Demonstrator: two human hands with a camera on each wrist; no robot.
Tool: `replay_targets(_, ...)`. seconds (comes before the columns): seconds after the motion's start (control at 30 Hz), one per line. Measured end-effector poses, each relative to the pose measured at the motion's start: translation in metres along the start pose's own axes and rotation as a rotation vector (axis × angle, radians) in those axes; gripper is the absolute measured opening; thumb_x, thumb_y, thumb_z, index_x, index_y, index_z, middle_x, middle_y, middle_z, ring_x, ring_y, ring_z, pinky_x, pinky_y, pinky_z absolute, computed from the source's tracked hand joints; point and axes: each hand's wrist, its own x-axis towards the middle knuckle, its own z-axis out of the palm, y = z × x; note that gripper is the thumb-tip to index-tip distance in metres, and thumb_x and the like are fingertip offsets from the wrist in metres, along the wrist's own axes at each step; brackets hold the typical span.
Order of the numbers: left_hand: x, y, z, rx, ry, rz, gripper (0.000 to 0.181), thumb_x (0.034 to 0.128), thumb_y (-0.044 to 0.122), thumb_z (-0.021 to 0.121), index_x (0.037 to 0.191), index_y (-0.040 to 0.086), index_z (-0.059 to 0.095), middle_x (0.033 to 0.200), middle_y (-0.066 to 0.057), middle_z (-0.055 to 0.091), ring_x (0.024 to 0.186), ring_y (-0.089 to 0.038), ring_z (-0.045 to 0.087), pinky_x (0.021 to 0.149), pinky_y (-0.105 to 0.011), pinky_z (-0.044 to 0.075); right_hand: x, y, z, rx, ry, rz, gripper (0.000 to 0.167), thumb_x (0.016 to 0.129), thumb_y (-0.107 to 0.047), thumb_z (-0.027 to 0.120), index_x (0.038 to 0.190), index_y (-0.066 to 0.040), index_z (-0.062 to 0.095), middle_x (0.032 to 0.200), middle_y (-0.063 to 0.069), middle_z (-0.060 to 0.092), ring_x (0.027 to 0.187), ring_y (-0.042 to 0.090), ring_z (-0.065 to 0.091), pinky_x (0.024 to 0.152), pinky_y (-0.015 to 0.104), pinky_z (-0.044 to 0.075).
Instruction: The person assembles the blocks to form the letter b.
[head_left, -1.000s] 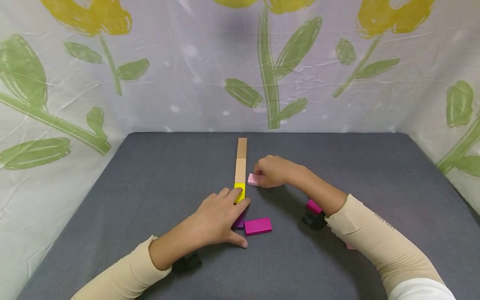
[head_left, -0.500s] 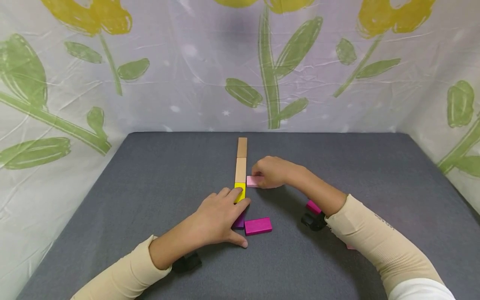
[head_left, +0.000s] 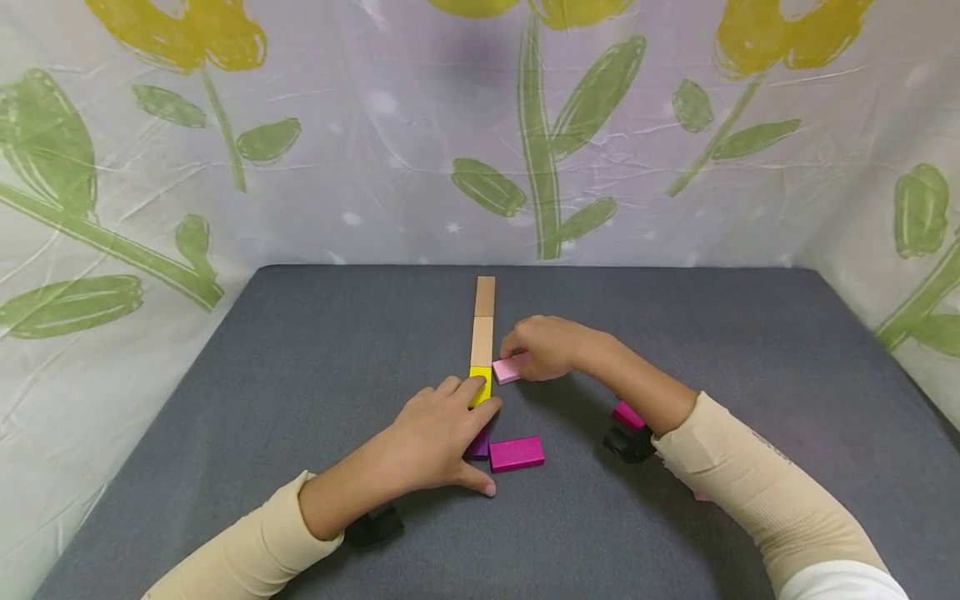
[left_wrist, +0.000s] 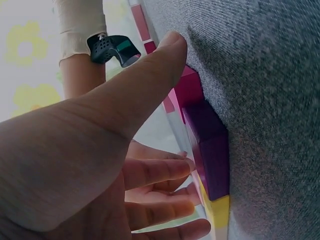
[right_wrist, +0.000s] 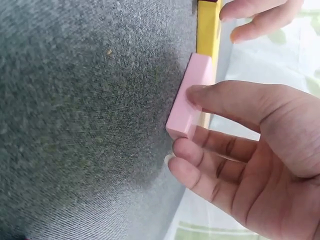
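Observation:
A row of flat blocks runs away from the person on the grey table: a purple block, a yellow block, then two wooden blocks, a pale one and a browner one. Fingers of the left hand, spread and fairly straight, rest on the yellow and purple blocks, partly hiding them. Between thumb and fingers the right hand pinches a light pink block, set at a slant with its near end against the row beside the yellow block. A magenta block lies beside the purple one.
Another magenta block shows partly under the right forearm, and a bit of pink peeks out by the right sleeve. Each wrist carries a black camera mount. A flower-printed curtain stands behind the grey table.
The right hand has shifted the light pink block slightly toward the person and left, turning it from nearly square with the row to a slant. The left hand has stayed still.

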Motion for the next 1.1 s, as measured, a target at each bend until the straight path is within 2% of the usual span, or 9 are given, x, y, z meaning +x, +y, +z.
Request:
replay_targets(0.3,0.000,-0.001,0.001,0.002,-0.002,0.007,0.097,0.0688,0.071,0.078,0.144,0.014,0.055,0.150,-0.017,0.043,0.124,-0.030,0.046,0.087,-0.043,0.050,-0.002,0.002,0.003,0.032,0.019,-0.024,0.023,0.087,-0.007,0.074,0.109,-0.007,0.076,0.092,0.002,0.068,0.077,0.017,0.054,0.067,0.029,0.045)
replay_targets(0.43,0.000,-0.001,0.001,0.005,0.007,0.018,0.097,0.0689,0.070,0.078,0.143,0.013,0.055,0.149,-0.017,0.044,0.123,-0.030,0.047,0.086,-0.043,0.050,-0.006,0.003,0.003,0.047,0.005,-0.010,0.035,0.088,-0.013,0.074,0.122,-0.005,0.071,0.106,0.007,0.069,0.085,0.021,0.057,0.073,0.031,0.048)
replay_targets(0.53,0.000,-0.001,0.001,0.003,0.005,0.016,0.097,0.0687,0.070,0.079,0.144,0.013,0.055,0.150,-0.017,0.044,0.124,-0.030,0.047,0.087,-0.043,0.050,-0.013,0.005,0.001,0.055,0.010,0.023,0.046,0.090,-0.018,0.074,0.133,-0.005,0.064,0.121,0.011,0.066,0.098,0.024,0.061,0.082,0.037,0.051)
replay_targets(0.63,0.000,-0.001,0.001,0.003,-0.001,0.010,0.098,0.0688,0.071,0.078,0.144,0.014,0.054,0.151,-0.017,0.043,0.125,-0.031,0.047,0.090,-0.046,0.049,-0.027,0.009,-0.003,0.032,0.018,0.080,0.048,0.091,-0.021,0.074,0.135,-0.006,0.062,0.126,0.013,0.064,0.108,0.028,0.063,0.090,0.044,0.051)
replay_targets(0.8,-0.001,0.001,0.001,0.004,0.007,0.014,0.097,0.0700,0.070,0.078,0.145,0.014,0.053,0.151,-0.017,0.042,0.127,-0.032,0.046,0.093,-0.048,0.048,-0.072,0.007,-0.011,-0.058,-0.072,0.232,0.050,0.089,-0.023,0.077,0.133,-0.003,0.063,0.128,0.016,0.063,0.120,0.036,0.058,0.097,0.054,0.046)
replay_targets(0.87,-0.002,0.001,0.001,0.007,0.009,0.016,0.096,0.0704,0.069,0.078,0.145,0.014,0.053,0.151,-0.016,0.043,0.128,-0.032,0.045,0.093,-0.047,0.048,-0.090,0.005,-0.010,-0.089,-0.107,0.287,0.044,0.087,-0.024,0.079,0.124,-0.004,0.066,0.119,0.013,0.067,0.113,0.035,0.062,0.091,0.054,0.049)
replay_targets(0.97,-0.003,0.001,0.002,0.008,0.015,0.020,0.094,0.0710,0.068,0.079,0.144,0.015,0.054,0.150,-0.016,0.043,0.127,-0.031,0.045,0.094,-0.047,0.047,-0.113,0.002,-0.005,-0.099,-0.126,0.374,0.035,0.083,-0.025,0.081,0.110,-0.007,0.068,0.097,0.004,0.067,0.088,0.027,0.064,0.071,0.047,0.052)
replay_targets(1.03,-0.003,0.001,0.003,0.010,0.029,0.030,0.091,0.0717,0.067,0.079,0.143,0.015,0.056,0.149,-0.015,0.044,0.126,-0.031,0.046,0.093,-0.046,0.048,-0.123,0.001,0.000,-0.100,-0.126,0.419,0.036,0.081,-0.024,0.081,0.110,-0.008,0.068,0.089,0.001,0.062,0.077,0.023,0.058,0.061,0.040,0.047)
replay_targets(1.1,-0.003,0.001,0.004,0.009,0.050,0.045,0.087,0.0727,0.066,0.079,0.140,0.015,0.058,0.148,-0.015,0.046,0.123,-0.030,0.047,0.091,-0.044,0.049,-0.129,0.001,0.005,-0.093,-0.115,0.441,0.035,0.079,-0.019,0.079,0.110,-0.008,0.066,0.082,0.000,0.058,0.071,0.021,0.053,0.057,0.036,0.041)
